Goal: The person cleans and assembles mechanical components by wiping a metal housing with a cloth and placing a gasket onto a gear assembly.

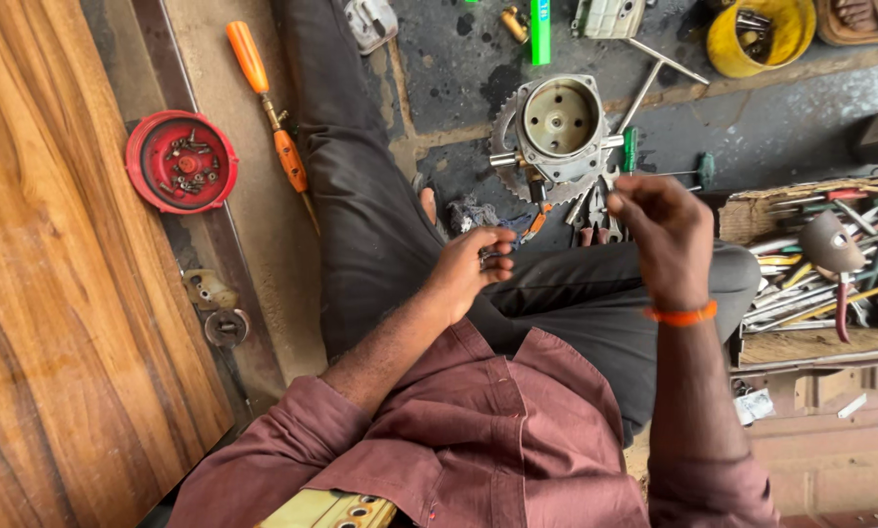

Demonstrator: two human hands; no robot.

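While the wide brown wooden board point(57, 293) fills the left edge, a round red metal cover holding loose screws point(181, 161) lies far left on the floor, with two orange-handled screwdrivers point(268, 108) end to end just right of it, long axes running far-to-near. Left hand point(470, 269) sits over the lap, fingers curled around some small dark metal parts point(490, 258); exact pieces too small to tell. Right hand point(666, 230) is raised just right of it, fingertips pinched together, whatever is pinched can't be made out. Both hands near each other, apart. Round grey metal engine housing with toothed sprocket point(556, 132) stands on the floor just far of both hands, open mouth up, right hand slightly nearer. Cardboard box of mixed hand tools point(830, 264) at right.
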